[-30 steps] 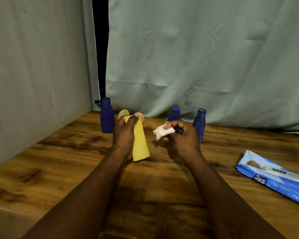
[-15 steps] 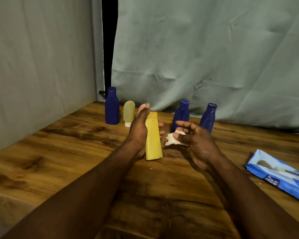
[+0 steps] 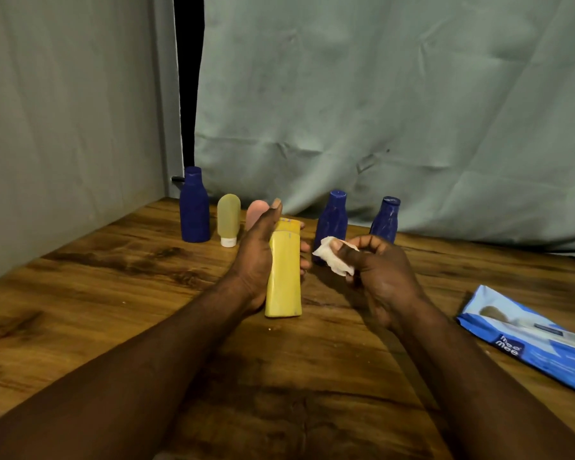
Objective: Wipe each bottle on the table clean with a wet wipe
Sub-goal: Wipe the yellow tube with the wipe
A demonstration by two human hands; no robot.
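My left hand (image 3: 258, 257) grips a tall yellow bottle (image 3: 284, 277) upright on the wooden table (image 3: 113, 293), fingers wrapped behind it. My right hand (image 3: 375, 270) pinches a crumpled white wet wipe (image 3: 332, 255) just right of the bottle, not touching it. Behind stand a dark blue bottle (image 3: 194, 205), a pale yellow-green tube (image 3: 228, 219) on its white cap, a pink tube (image 3: 256, 215) partly hidden by my left hand, and two more dark blue bottles (image 3: 333, 217) (image 3: 386, 219).
A blue wet-wipe packet (image 3: 525, 336) lies flat at the table's right side. Grey-green curtains hang behind and to the left of the table, with a dark gap between them.
The view has shifted, so everything sits lower in frame. The yellow bottle now stands more upright. My right hand has turned and raised the wipe beside the bottle.
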